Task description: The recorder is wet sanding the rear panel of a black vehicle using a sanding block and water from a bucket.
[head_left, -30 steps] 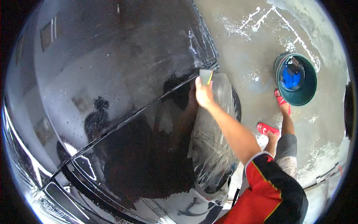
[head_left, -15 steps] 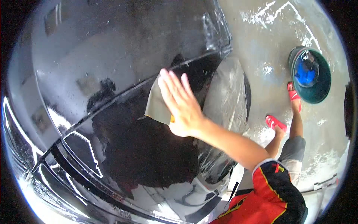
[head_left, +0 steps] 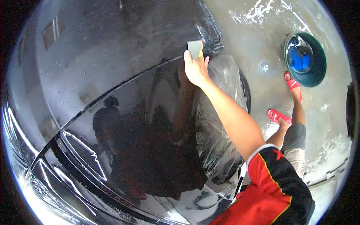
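My right hand (head_left: 197, 70) grips a small flat grey pad (head_left: 194, 49) with a yellow-orange edge, the fingers partly hidden behind it. Both are at a glossy black car body panel (head_left: 131, 41), close to its lower corner, just above the wheel. A dark seam (head_left: 112, 89) divides this panel from another black panel (head_left: 157, 150), which mirrors dark shapes. Clear plastic film (head_left: 221, 131) covers the wheel beside my forearm. My left hand is out of view.
On the wet grey floor (head_left: 258, 90) at the right stands a dark green bucket (head_left: 320, 65), with something blue and shiny showing inside. My feet in red sandals (head_left: 277, 116) are near it. Curved black trim (head_left: 86, 187) runs along the lower left.
My right hand has moved up and right with the pad, from the middle of the seam to the panel's corner. The whole view has shifted slightly.
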Motion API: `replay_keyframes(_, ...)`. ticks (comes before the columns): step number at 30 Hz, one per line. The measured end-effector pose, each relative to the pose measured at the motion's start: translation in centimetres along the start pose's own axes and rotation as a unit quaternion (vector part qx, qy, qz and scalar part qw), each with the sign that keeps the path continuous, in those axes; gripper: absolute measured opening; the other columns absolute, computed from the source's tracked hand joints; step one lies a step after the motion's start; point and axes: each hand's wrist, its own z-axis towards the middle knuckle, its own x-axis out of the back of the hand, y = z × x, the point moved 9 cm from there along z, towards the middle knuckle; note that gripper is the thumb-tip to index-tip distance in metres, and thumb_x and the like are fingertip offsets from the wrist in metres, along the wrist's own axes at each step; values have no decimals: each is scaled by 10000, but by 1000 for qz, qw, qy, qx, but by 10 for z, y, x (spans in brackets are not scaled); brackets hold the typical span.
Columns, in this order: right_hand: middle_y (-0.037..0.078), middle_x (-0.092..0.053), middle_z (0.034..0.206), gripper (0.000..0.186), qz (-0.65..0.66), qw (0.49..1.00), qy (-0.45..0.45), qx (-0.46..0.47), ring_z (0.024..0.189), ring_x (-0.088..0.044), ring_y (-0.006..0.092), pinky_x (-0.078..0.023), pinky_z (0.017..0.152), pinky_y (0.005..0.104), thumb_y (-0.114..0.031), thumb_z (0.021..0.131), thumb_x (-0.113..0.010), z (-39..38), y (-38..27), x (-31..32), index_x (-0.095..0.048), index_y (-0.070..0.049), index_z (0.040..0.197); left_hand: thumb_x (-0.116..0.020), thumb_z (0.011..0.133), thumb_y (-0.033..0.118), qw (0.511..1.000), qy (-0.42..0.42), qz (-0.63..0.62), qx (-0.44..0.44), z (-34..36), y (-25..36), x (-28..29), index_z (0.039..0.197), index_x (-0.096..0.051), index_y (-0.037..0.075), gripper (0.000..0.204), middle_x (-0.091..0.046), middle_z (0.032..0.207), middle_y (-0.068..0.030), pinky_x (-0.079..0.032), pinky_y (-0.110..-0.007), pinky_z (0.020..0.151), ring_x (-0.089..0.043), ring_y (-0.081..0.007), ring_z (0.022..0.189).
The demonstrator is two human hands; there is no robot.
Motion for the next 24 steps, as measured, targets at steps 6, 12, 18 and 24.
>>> replay_keyframes(6,291,-94,1579,698,-37,988,-116,95,1480,-103,417,-58,1186,563,-315,1007,-396,-214,-103,-34,-125,104,1496,-395,998,161,996,-31,77,-17,-7,-17,14,1126,-594,22,273,-629,1200,-261,-288,-609,1075,-588,-436,1157)
replay_keyframes(12,298,-162,1566,717,-15,997,23,-67,1478,-132,394,-97,1188,554,-460,1037,-205,-18,21,-9,-207,105,1480,-401,1008,189,999,11,15,35,-12,-13,23,1164,-589,49,281,-633,1219,-244,-199,-634,1115,-552,-449,1216)
replay_keyframes(18,262,-166,1579,738,61,992,13,-106,1492,-101,359,-58,1193,541,-477,1006,-323,-23,53,-38,-140,18,1522,-378,994,155,999,-29,29,1,-8,-12,13,1244,-544,38,322,-571,1303,-270,-232,-668,1089,-485,-469,1282)
replay_keyframes(24,236,-191,1584,833,75,979,24,-188,1493,-115,349,-3,1191,524,-563,981,-347,64,101,-7,-159,50,1513,-363,987,139,997,-72,2,-5,-5,-9,13,1270,-519,33,340,-549,1328,-275,-234,-669,1091,-468,-471,1297)
